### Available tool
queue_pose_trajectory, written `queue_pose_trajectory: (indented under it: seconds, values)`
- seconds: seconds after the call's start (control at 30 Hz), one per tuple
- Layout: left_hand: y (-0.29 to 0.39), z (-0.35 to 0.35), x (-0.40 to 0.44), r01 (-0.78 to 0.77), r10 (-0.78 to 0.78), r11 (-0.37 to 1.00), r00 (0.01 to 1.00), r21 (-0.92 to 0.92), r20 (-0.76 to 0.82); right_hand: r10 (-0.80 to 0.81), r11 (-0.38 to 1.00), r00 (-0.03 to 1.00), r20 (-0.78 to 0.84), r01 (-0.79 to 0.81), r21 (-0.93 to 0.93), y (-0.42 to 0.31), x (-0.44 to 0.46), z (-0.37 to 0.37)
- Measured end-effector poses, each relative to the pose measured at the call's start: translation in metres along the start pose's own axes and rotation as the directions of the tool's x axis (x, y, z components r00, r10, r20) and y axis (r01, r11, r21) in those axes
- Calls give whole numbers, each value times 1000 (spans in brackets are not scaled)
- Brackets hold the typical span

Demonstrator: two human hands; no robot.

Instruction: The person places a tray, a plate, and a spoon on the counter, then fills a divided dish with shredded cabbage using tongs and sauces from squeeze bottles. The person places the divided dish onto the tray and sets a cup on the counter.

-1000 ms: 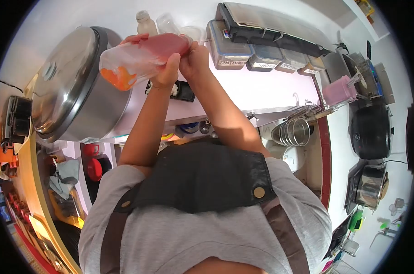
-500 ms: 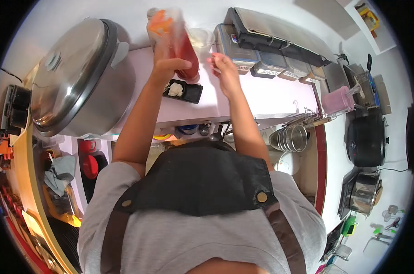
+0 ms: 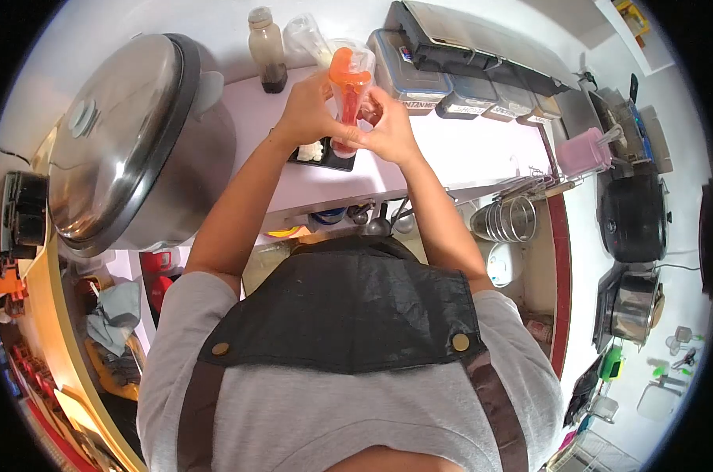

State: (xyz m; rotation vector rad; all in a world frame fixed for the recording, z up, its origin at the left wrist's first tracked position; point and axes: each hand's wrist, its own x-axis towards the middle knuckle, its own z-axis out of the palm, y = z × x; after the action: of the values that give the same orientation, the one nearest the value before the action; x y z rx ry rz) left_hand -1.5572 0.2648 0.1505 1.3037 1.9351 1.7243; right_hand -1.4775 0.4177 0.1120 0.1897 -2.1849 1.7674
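Both hands are wrapped round a clear plastic bottle point(image 3: 348, 98) with red liquid and orange stuff inside, held over a small black tray point(image 3: 342, 160). My left hand point(image 3: 313, 108) grips it from the left side. From the right, my right hand point(image 3: 392, 130) presses against it with curled fingers. White food pieces point(image 3: 310, 151) sit in the tray's left part. The bottle's lower end covers some of the tray.
A large steel cooker point(image 3: 175, 141) stands at the left. Behind are a dark-bottomed bottle point(image 3: 267, 55) and clear containers point(image 3: 305, 33). Labelled boxes point(image 3: 411, 69) line the back. Strainers point(image 3: 514, 223) hang at the counter's front right.
The bottle was tipped sideways in both hands, then swung round in my left hand while my right hand was off it. Now it is over the tray, and my right hand has closed on it again.
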Motion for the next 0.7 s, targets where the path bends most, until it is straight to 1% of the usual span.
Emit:
queue_pose_trajectory:
  seconds: [0.07,0.13,0.2,0.23,0.27,0.3,0.33,0.37,0.4,0.43,0.47,0.5,0.53,0.57,0.6,0.63,0.67,0.7]
  values:
    - [7,-2,0,8,-8,1000,1000,12,3,3,1000,1000,-13,-3,-19,-3,0,1]
    - [8,-4,0,17,-17,999,1000,32,0,-4,994,1000,-18,6,113,-9,-1,4]
    - [1,-4,0,20,-20,996,1000,-90,4,-11,989,1000,-8,13,147,-12,1,7]
    - [-1,-3,1,15,-14,996,1000,-91,10,-18,984,1000,1,18,180,-13,2,7]
    - [-2,-2,0,36,-34,988,999,-150,15,-21,984,1000,-8,22,175,-16,1,6]
    - [-4,0,1,57,-53,977,998,-208,21,12,989,1000,-3,-11,146,-19,-1,5]
    - [-7,1,1,52,-48,977,999,-208,26,45,992,999,3,-45,118,-20,0,5]
    - [-9,2,1,63,-56,976,998,-210,40,1,972,1000,1,-1,234,-10,2,8]
    - [-12,3,0,75,-65,974,996,-212,53,0,973,1000,-1,0,232,-6,3,9]
    - [-10,9,0,20,-10,970,999,-242,42,20,984,999,-28,-14,178,-9,3,11]
    - [-7,15,1,19,-9,970,999,-243,43,39,992,998,-54,-32,124,-12,2,14]
    - [-4,22,2,-19,9,974,999,-224,-44,21,993,995,-99,-9,121,-16,1,16]
    - [1,27,3,-55,29,978,991,-201,-131,25,992,995,-99,-13,122,-14,2,17]
    - [3,29,4,-58,31,978,991,-200,-132,-5,999,996,-92,9,36,-12,5,17]
    - [6,30,6,-13,-11,996,962,-86,-274,-36,998,996,-83,32,-51,-11,9,17]
    - [7,31,7,51,-38,998,910,20,-412,-43,993,992,-120,29,-110,-21,10,19]
    - [6,31,8,50,-37,999,910,21,-413,-44,993,992,-119,31,-110,-24,11,18]
    - [3,32,9,23,-23,1000,895,-4,-446,-67,980,991,-114,43,-195,-25,11,16]
